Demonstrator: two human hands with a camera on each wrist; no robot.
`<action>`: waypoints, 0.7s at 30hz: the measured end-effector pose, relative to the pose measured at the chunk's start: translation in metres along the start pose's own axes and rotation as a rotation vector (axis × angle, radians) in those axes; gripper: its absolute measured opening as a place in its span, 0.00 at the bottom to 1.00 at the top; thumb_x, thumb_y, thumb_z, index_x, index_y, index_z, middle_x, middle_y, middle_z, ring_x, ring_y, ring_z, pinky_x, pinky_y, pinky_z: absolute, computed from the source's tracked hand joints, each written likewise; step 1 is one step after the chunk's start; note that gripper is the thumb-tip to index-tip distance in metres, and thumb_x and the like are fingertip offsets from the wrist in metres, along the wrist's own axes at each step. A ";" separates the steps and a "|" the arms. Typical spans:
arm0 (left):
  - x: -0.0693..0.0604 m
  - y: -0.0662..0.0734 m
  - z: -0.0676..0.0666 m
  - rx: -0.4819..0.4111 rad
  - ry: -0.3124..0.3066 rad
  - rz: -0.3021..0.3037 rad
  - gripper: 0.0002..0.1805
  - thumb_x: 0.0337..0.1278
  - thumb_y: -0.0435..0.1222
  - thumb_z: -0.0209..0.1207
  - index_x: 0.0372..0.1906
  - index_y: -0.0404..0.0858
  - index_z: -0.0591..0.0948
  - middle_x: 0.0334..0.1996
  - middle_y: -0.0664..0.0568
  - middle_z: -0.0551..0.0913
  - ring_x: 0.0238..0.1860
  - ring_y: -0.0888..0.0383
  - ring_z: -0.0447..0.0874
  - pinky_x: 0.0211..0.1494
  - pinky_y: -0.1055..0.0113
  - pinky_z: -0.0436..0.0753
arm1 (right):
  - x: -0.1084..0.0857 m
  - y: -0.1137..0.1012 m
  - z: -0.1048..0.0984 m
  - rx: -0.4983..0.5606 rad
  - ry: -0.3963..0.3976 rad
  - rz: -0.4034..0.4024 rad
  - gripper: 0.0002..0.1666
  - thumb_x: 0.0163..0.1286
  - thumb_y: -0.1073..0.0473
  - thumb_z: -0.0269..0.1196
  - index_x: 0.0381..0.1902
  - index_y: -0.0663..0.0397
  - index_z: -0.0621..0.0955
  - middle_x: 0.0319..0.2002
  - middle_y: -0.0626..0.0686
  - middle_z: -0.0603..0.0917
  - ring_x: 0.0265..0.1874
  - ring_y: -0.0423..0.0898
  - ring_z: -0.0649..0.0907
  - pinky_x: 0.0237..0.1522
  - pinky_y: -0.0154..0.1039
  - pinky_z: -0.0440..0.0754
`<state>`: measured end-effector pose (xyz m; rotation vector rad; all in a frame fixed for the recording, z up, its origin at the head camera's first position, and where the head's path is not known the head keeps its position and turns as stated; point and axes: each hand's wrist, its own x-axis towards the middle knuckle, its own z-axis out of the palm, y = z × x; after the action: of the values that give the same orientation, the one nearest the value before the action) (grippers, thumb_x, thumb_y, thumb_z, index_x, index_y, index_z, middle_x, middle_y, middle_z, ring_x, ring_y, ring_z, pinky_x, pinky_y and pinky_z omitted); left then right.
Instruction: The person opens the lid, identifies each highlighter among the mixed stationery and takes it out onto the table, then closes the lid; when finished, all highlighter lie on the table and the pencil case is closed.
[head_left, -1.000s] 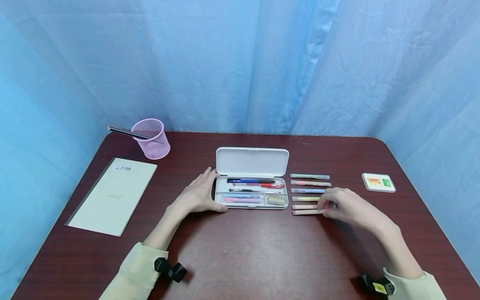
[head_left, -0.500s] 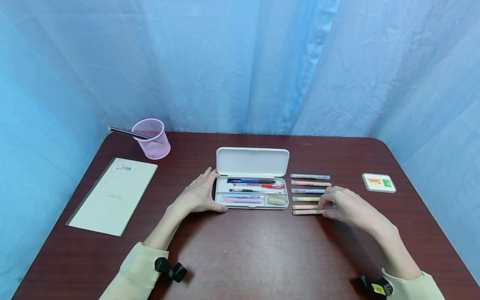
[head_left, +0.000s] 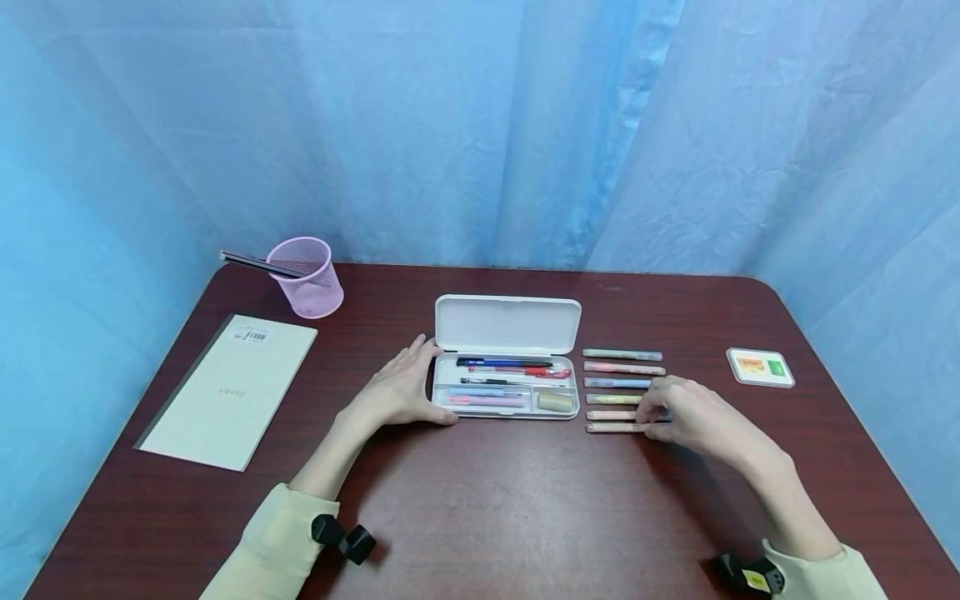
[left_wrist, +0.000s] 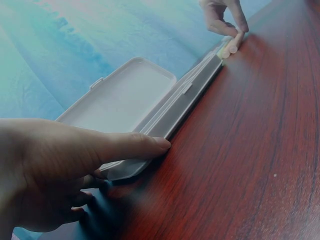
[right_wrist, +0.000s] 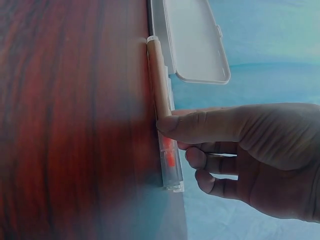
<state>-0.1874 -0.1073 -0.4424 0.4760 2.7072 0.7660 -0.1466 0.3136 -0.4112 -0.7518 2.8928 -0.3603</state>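
A white pencil case [head_left: 506,327] lies with its lid raised in the middle of the table, holding several pens and a beige block [head_left: 555,402]. My left hand [head_left: 401,387] holds the case's left end, the thumb along the front edge and the fingers at the end and back corner. Right of the case, several pastel highlighters [head_left: 621,355] lie in a row. My right hand [head_left: 693,421] pinches the nearest one, a peach highlighter [right_wrist: 159,80], between thumb and a mostly hidden finger. Its clear cap shows an orange tip in the right wrist view.
A pink mesh pen cup [head_left: 311,293] with dark sticks leaning out stands at the back left. A pale notebook [head_left: 228,396] lies in front of it. On the right is a small flat white case [head_left: 761,367] with orange and green patches. Blue curtains [head_left: 480,133] surround the table.
The nearest highlighter has shifted slightly toward the front, widening the gap to its neighbour, with my right hand on it. My left hand stays at the pencil case.
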 end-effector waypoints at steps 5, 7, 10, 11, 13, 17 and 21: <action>0.000 0.000 0.000 0.000 -0.001 -0.003 0.56 0.36 0.55 0.80 0.72 0.40 0.66 0.80 0.42 0.60 0.84 0.40 0.51 0.83 0.39 0.60 | 0.001 0.000 0.001 -0.010 -0.005 -0.001 0.14 0.55 0.64 0.77 0.28 0.35 0.86 0.31 0.36 0.81 0.31 0.34 0.79 0.33 0.34 0.81; 0.000 0.000 0.000 -0.001 -0.002 -0.003 0.55 0.36 0.55 0.80 0.72 0.40 0.67 0.80 0.42 0.60 0.84 0.40 0.51 0.83 0.40 0.60 | 0.000 0.000 0.001 -0.014 -0.001 0.000 0.15 0.55 0.64 0.78 0.28 0.35 0.86 0.31 0.36 0.81 0.31 0.34 0.79 0.33 0.34 0.81; 0.000 0.000 0.000 -0.002 -0.003 -0.003 0.55 0.36 0.55 0.80 0.71 0.40 0.67 0.80 0.42 0.60 0.84 0.40 0.51 0.83 0.40 0.60 | 0.001 0.001 0.002 -0.018 0.009 -0.012 0.15 0.54 0.64 0.78 0.28 0.36 0.86 0.31 0.36 0.82 0.31 0.34 0.79 0.33 0.34 0.80; 0.000 -0.001 0.000 0.000 -0.001 -0.003 0.55 0.36 0.55 0.80 0.71 0.40 0.67 0.80 0.42 0.60 0.83 0.40 0.51 0.83 0.40 0.60 | 0.001 0.001 0.002 -0.020 0.012 -0.014 0.15 0.53 0.64 0.78 0.27 0.35 0.86 0.31 0.36 0.82 0.31 0.33 0.79 0.32 0.34 0.80; 0.000 -0.001 0.000 0.000 -0.001 -0.004 0.55 0.36 0.55 0.80 0.71 0.40 0.67 0.80 0.42 0.60 0.83 0.39 0.52 0.83 0.39 0.60 | 0.001 0.001 0.002 -0.022 0.016 -0.021 0.15 0.53 0.64 0.79 0.27 0.36 0.86 0.31 0.36 0.82 0.31 0.34 0.79 0.32 0.35 0.80; 0.000 -0.001 0.000 -0.002 0.001 0.000 0.55 0.36 0.55 0.80 0.71 0.40 0.67 0.80 0.41 0.61 0.83 0.40 0.52 0.83 0.40 0.60 | 0.001 0.001 0.002 -0.034 0.012 -0.012 0.15 0.53 0.63 0.79 0.27 0.35 0.86 0.31 0.36 0.82 0.31 0.34 0.79 0.33 0.35 0.81; 0.000 -0.001 0.000 -0.004 0.007 0.009 0.54 0.36 0.54 0.80 0.71 0.40 0.68 0.80 0.42 0.61 0.84 0.40 0.52 0.83 0.40 0.61 | 0.001 0.001 0.001 -0.036 0.005 -0.005 0.14 0.53 0.62 0.79 0.28 0.35 0.86 0.32 0.36 0.82 0.32 0.34 0.80 0.34 0.36 0.82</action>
<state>-0.1876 -0.1079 -0.4429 0.4855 2.7108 0.7765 -0.1478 0.3139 -0.4127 -0.7642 2.9105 -0.3123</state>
